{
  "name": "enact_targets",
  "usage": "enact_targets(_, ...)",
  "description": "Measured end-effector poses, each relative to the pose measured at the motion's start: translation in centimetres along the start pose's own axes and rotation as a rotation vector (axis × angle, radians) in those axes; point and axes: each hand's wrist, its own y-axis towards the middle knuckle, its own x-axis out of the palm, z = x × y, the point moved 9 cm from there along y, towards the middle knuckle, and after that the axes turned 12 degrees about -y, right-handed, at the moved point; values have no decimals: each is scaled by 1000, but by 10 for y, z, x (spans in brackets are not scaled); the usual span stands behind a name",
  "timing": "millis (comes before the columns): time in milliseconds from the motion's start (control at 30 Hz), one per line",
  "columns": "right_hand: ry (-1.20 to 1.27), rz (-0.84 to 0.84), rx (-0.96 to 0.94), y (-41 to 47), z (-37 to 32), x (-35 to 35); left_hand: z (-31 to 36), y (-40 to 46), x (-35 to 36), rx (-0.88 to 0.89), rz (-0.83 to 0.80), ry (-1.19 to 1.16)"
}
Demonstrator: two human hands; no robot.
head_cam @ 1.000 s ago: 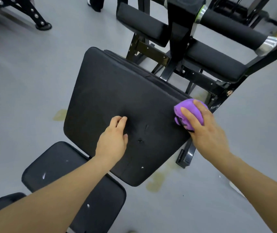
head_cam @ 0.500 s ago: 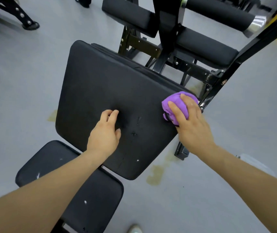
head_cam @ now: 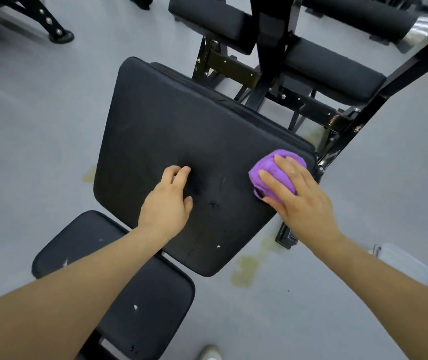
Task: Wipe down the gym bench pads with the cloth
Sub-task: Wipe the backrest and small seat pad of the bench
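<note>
Now the right hand (head_cam: 303, 201) presses the purple cloth (head_cam: 272, 172) with straight fingers; left hand (head_cam: 167, 203) rests on the back pad (head_cam: 168, 131).

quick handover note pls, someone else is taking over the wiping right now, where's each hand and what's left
Right hand presses the bunched purple cloth onto the right edge of the big back pad.
Left hand rests on the middle of that pad, fingers loosely curled, holding nothing.
Done: cannot tell how much is wiped.
Left: likely the rest of the back pad, the seat pad with white specks, and the pads behind.
</note>
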Motion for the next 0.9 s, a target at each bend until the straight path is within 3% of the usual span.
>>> enact_targets(267,51,-136,-6,104,-44,41,0,-6,1,35,6,-9)
enact_targets(367,7,-170,-37,77,-26,34,1,-6,1,34,5,-32)
enact_targets(533,8,-142,169,9,22,5,-6,-15,0,58,50,-27)
enact_targets(767,25,-219,-35,121,-68,50,-17,-21,2,61,89,29)
enact_targets(900,48,-256,-122,91,-56,39,-17,-25,0,47,95,40)
